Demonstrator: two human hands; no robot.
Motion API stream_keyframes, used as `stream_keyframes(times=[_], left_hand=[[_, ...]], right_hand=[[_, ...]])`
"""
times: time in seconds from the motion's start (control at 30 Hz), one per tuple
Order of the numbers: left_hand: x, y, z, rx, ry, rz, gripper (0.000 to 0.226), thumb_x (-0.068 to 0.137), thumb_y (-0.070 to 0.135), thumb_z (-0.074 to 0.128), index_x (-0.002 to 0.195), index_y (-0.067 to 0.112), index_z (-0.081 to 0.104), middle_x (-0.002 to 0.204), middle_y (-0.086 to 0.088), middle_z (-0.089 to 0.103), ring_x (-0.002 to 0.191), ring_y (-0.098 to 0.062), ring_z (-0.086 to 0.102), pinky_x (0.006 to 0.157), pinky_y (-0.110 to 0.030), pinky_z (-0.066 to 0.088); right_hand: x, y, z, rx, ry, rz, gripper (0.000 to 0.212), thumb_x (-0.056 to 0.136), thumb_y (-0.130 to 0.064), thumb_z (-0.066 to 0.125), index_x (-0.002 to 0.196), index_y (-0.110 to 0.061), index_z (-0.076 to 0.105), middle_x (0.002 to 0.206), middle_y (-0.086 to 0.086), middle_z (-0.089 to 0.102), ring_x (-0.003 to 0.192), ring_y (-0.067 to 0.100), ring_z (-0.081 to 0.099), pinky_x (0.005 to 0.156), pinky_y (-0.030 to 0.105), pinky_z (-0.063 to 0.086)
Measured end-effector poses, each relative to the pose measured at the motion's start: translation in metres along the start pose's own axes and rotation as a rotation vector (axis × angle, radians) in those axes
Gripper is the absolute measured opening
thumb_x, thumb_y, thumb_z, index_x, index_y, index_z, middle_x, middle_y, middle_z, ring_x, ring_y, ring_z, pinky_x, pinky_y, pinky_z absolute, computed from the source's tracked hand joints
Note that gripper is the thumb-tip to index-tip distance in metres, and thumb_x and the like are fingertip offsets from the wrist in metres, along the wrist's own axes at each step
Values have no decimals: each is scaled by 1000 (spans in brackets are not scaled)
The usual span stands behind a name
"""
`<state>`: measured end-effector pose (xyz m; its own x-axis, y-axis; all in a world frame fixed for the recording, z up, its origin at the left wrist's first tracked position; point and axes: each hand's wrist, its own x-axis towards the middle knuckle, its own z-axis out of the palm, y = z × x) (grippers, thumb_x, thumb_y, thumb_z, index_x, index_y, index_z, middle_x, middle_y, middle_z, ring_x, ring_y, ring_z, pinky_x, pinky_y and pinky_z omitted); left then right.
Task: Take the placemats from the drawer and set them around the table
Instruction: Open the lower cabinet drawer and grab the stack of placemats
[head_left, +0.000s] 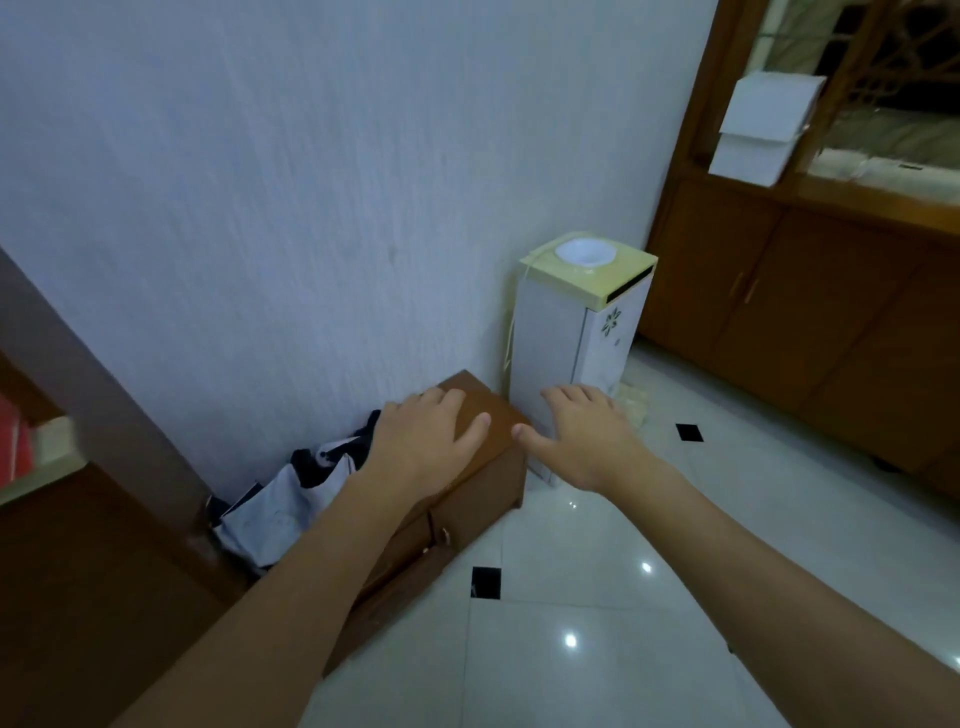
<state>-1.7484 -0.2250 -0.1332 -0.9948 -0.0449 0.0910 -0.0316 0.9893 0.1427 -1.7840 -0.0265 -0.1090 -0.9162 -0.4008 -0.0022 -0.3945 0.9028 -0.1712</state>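
1. We reach toward a low wooden cabinet (467, 467) against the wall (260, 182). Our left hand (426, 441) hovers over or rests on its top with fingers spread and holding nothing; we cannot tell if it touches. Our right hand (582, 436) is also spread and empty, in front of the white water dispenser (576, 332) just beside the cabinet.

2. The placemats are not visible. We judge they are still inside a drawer (467, 512) on the cabinet's front, which looks closed. If we pick the wrong drawer, we lose time searching.

3. Neither hand is on the small metal handle (445, 532). The handle sits low and partly behind our left forearm, so a blind reach may miss it or slip off.

4. A dark and white cloth (291, 499) lies bunched just beside the cabinet on the left. It could catch our arm, or get dragged along.

5. The dispenser stands very near the cabinet's right end. A wide swing of our right hand could knock it, and the white bowl-shaped part (585, 253) on top might shift.

6. The glossy tiled floor (623, 597) looks slick. Leaning far forward and pulling hard could unbalance us or slide the light cabinet.
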Motion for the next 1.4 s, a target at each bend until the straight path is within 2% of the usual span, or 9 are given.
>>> stream_keyframes(times=[0.17,0.3,0.43,0.6,0.77,0.97,1.1,1.27,1.4], left_hand=[[23,-29,-2,31,-5,-63,62,96,63,23,137,23,47,134,-3,56,117,-24,54,96,-41,41],[18,-59,-9,80,0,-198,83,84,70,6,134,21,50,132,-3,58,113,-24,57,92,-39,43],[13,-74,-12,99,-21,-315,60,98,59,28,142,21,42,142,-4,50,123,-25,50,99,-40,38],[5,-69,-13,125,3,-464,65,95,63,24,139,20,45,136,-4,54,118,-24,53,96,-39,44],[9,-39,-12,170,-20,-550,58,99,58,30,141,21,44,138,-2,53,120,-23,52,95,-38,40],[19,-6,-9,188,-18,-574,59,98,59,27,141,21,44,138,-1,53,122,-22,52,95,-37,38],[20,-2,-18,188,14,-599,85,82,68,5,139,21,47,134,0,56,118,-21,54,92,-37,40],[29,-19,-17,187,-6,-604,59,99,58,26,141,20,43,137,-2,53,120,-23,51,95,-37,38],[42,-41,-7,153,12,-598,60,98,59,29,141,19,43,138,-3,53,120,-23,53,96,-38,40]], right_hand=[[46,-13,8,-5,-64,-46,76,90,-69,31,143,-16,38,148,6,42,138,27,33,113,46,27],[77,-42,17,36,-88,-170,74,92,-67,33,146,-16,35,152,6,37,141,27,29,116,46,23],[97,-64,25,68,-93,-322,72,93,-65,35,145,-16,38,151,7,38,140,27,29,114,44,23],[124,-64,29,97,-82,-471,66,91,-63,40,136,-16,46,142,5,47,133,26,37,109,41,28],[141,-46,31,146,-132,-560,70,92,-64,38,142,-15,40,147,6,43,137,26,34,113,43,28],[151,-14,31,156,-151,-584,68,91,-65,38,137,-15,45,141,6,48,132,26,39,109,41,30],[160,-12,25,154,-157,-610,71,92,-64,37,143,-14,39,147,6,42,136,26,35,111,41,28],[168,-29,23,145,-138,-649,71,93,-64,36,144,-14,38,147,5,42,135,25,35,111,40,27],[178,-38,24,118,-137,-630,70,93,-63,37,144,-15,38,148,5,41,137,25,33,111,40,26]])
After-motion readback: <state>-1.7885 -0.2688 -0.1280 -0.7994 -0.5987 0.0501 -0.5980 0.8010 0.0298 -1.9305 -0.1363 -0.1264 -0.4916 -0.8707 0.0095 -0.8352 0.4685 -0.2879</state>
